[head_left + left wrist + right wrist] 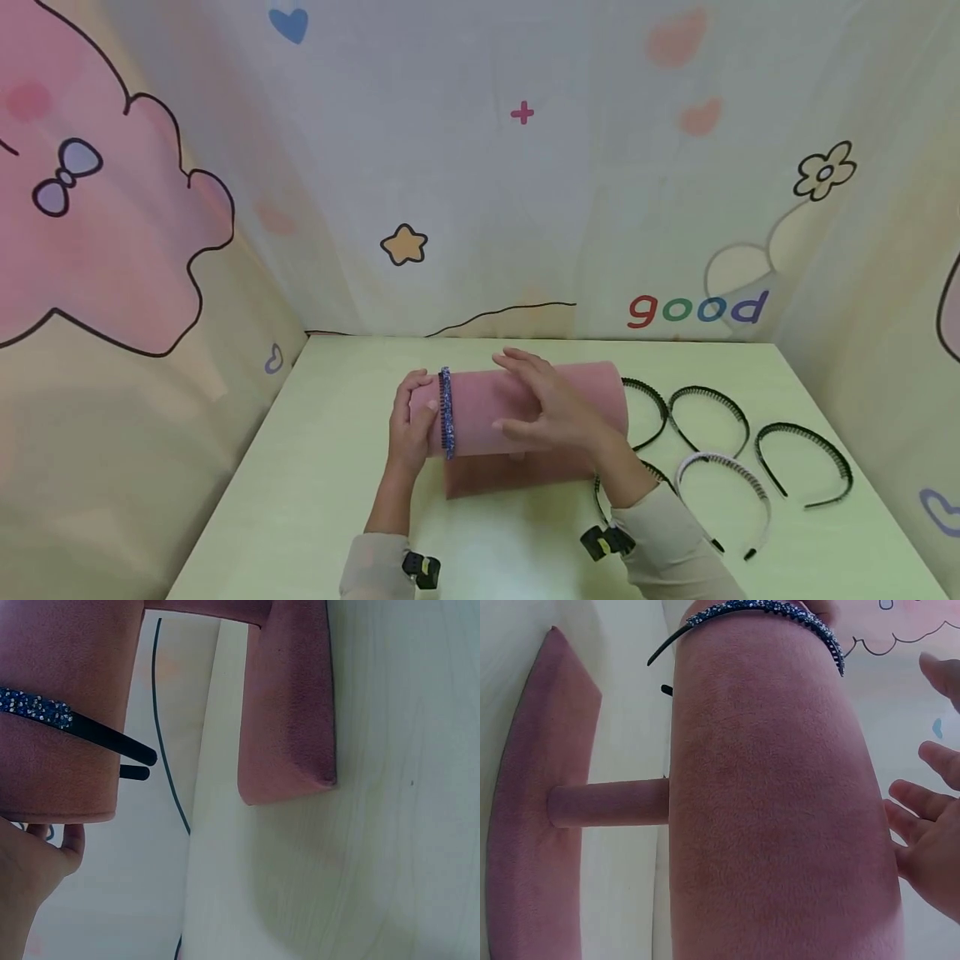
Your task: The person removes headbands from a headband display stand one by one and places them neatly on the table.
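Observation:
A pink plush headband stand (pixel 487 408) has a horizontal cylinder raised on a short post (pixel 611 804) over a flat base (pixel 289 712). Around the cylinder's left end sits a headband (pixel 447 412) covered in blue glitter, its dark tips (pixel 135 752) sticking out below. My left hand (pixel 408 433) grips that same end, thumb in front and fingers over the top, just beside the headband. Over the middle of the cylinder lies my right hand (pixel 551 404), its fingers spread and holding nothing; in the right wrist view the fingertips are right at the plush surface.
To the right on the pale table (pixel 300 500) lie several black toothed headbands (pixel 708 392) and a white one (pixel 723 460). Some are partly covered by the stand and my right forearm. A printed cloth (pixel 465 167) rises behind the table's back edge.

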A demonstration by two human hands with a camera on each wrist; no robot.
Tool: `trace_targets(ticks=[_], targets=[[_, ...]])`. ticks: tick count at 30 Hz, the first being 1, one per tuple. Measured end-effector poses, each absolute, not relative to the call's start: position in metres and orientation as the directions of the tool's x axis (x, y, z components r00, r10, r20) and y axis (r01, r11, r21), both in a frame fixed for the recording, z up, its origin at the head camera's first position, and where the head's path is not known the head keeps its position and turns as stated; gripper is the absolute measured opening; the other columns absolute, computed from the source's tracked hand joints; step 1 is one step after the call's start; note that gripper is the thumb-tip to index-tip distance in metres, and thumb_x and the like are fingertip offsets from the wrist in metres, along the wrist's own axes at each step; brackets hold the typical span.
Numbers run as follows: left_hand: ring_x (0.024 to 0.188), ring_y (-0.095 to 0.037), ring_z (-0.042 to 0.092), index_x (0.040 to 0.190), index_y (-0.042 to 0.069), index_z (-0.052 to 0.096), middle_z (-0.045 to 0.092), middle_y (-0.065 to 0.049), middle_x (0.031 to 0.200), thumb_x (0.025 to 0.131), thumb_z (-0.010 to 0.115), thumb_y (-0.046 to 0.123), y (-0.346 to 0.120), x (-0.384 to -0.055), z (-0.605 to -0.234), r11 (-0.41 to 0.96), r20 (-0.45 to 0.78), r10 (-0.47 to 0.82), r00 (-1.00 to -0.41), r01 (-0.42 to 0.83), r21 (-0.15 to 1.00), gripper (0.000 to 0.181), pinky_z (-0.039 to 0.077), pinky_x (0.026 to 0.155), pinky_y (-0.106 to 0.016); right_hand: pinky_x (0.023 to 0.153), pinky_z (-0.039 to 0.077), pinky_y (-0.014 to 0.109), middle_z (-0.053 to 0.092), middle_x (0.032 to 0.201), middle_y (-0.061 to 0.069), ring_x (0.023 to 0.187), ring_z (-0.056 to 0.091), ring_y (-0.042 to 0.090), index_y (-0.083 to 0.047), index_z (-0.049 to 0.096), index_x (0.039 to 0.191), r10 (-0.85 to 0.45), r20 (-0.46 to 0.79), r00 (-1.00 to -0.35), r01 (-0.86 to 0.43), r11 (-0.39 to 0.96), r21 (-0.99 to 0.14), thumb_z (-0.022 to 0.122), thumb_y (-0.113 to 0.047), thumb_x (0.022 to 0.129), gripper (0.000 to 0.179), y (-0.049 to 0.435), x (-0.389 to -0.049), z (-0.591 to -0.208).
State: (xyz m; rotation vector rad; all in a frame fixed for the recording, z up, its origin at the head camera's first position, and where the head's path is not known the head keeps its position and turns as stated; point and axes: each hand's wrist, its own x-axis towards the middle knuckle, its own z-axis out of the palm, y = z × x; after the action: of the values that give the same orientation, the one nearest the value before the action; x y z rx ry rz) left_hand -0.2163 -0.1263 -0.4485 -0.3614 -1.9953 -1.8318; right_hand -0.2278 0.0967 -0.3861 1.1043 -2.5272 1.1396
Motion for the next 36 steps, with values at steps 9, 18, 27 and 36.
trace_targets(ticks=[9, 18, 27, 36], targets=[[0.119, -0.030, 0.026, 0.112, -0.002, 0.040, 0.033, -0.018, 0.127, 0.086, 0.042, 0.008, -0.125, -0.215, -0.449, 0.109, 0.489, -0.074, -0.869, 0.480, 0.870, 0.028, 0.020, 0.092, -0.052, 0.093, 0.027, 0.040, 0.019, 0.137, -0.011, 0.123, 0.019, 0.010, -0.033, 0.024, 0.133, -0.593, 0.319, -0.739, -0.643, 0.482, -0.595, 0.065, -0.047, 0.068, 0.079, 0.076, -0.235, -0.383], [0.116, -0.030, 0.029, 0.112, -0.005, 0.039, 0.032, -0.017, 0.127, 0.087, 0.040, 0.005, -0.125, -0.217, -0.452, 0.067, 0.519, -0.057, -0.853, 0.515, 0.854, 0.027, 0.025, 0.090, -0.050, 0.091, 0.031, 0.038, 0.019, 0.135, -0.015, 0.121, 0.021, 0.007, -0.043, 0.014, 0.131, -0.630, 0.206, -0.749, -0.614, 0.543, -0.573, 0.064, -0.056, 0.063, 0.085, 0.053, -0.246, -0.385], [0.114, -0.030, 0.032, 0.111, -0.006, 0.038, 0.034, -0.017, 0.126, 0.088, 0.036, 0.004, -0.126, -0.217, -0.455, 0.089, 0.555, -0.051, -0.830, 0.550, 0.831, 0.025, 0.033, 0.085, -0.047, 0.094, 0.021, 0.045, 0.032, 0.132, -0.002, 0.117, 0.031, 0.020, -0.037, 0.011, 0.135, -0.617, 0.181, -0.766, -0.641, 0.707, -0.298, 0.044, -0.077, 0.057, 0.093, 0.038, -0.245, -0.397], [0.117, -0.022, 0.031, 0.112, 0.000, 0.041, 0.035, -0.013, 0.127, 0.088, 0.037, 0.004, -0.132, -0.228, -0.467, 0.068, 0.552, -0.056, -0.832, 0.548, 0.834, 0.025, 0.028, 0.089, -0.046, 0.091, 0.023, 0.046, 0.037, 0.128, 0.002, 0.114, 0.033, 0.023, -0.032, 0.018, 0.136, -0.605, 0.200, -0.771, -0.635, 0.752, -0.175, 0.038, -0.082, 0.054, 0.098, 0.029, -0.245, -0.397]])
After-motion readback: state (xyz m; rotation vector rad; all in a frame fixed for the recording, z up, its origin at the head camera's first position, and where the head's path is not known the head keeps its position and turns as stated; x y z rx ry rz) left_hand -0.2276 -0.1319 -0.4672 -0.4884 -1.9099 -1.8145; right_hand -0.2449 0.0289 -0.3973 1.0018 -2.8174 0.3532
